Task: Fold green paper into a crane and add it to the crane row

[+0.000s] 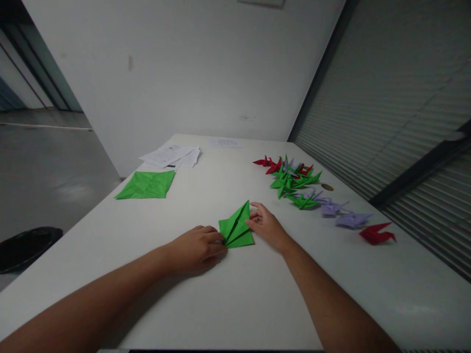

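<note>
A partly folded sheet of green origami paper [235, 228] lies on the white table between my hands, with creased flaps and a raised point at the top. My left hand [200, 249] rests on the table, fingers together, its fingertips holding the paper's lower left corner. At the right edge of the paper, my right hand [267, 225] has its thumb on the upper flap and its fingers curled around behind the edge.
Farther left lies a creased green sheet [147, 185], with printed papers [172, 156] behind it. Several red, green and purple paper cranes [290, 179] line the right side, beside a brown oval piece [327, 187]. A black bin [29, 247] stands left of the table [221, 314].
</note>
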`<state>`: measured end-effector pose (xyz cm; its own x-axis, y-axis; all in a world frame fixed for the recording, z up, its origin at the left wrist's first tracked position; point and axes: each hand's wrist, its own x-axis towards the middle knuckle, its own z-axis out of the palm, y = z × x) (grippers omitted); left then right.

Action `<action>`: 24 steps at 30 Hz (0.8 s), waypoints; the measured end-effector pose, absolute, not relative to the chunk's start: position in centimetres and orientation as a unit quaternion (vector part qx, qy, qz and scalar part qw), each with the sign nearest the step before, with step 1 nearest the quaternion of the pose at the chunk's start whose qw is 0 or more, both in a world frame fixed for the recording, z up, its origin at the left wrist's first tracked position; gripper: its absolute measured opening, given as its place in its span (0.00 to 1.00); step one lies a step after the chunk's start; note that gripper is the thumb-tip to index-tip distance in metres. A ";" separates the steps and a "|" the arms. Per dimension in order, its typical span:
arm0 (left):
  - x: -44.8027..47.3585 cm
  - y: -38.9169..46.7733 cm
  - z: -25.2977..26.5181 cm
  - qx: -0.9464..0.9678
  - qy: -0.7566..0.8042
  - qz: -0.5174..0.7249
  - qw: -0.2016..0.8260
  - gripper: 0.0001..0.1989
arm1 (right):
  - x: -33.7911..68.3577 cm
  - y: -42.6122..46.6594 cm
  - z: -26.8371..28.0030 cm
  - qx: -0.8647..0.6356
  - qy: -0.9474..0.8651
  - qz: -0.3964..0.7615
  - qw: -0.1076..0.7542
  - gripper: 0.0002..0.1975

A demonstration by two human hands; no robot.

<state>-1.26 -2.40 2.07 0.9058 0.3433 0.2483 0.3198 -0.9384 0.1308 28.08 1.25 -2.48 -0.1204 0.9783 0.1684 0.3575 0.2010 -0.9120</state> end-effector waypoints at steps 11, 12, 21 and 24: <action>-1.5 -2.3 1.9 0.977 0.162 0.135 0.044 0.10 | 27.7 1.4 -2.1 -0.509 -0.558 0.441 0.485 0.37; -1.5 -2.2 1.8 0.976 0.161 0.138 0.044 0.09 | 27.6 1.3 -1.9 -0.512 -0.549 0.448 0.486 0.38; -1.6 -2.2 2.0 0.978 0.142 0.144 0.053 0.08 | 27.6 1.0 -0.8 -0.549 -0.503 0.450 0.493 0.42; -1.5 -2.3 2.1 0.978 0.139 0.146 0.055 0.09 | 27.6 1.0 -0.8 -0.548 -0.499 0.458 0.492 0.41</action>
<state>-1.55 -2.26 2.10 0.9187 0.2885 0.2697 0.2563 -0.9551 0.1486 27.64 1.00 -0.77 0.0828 0.9965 -0.0102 0.0970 -0.0182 -0.9951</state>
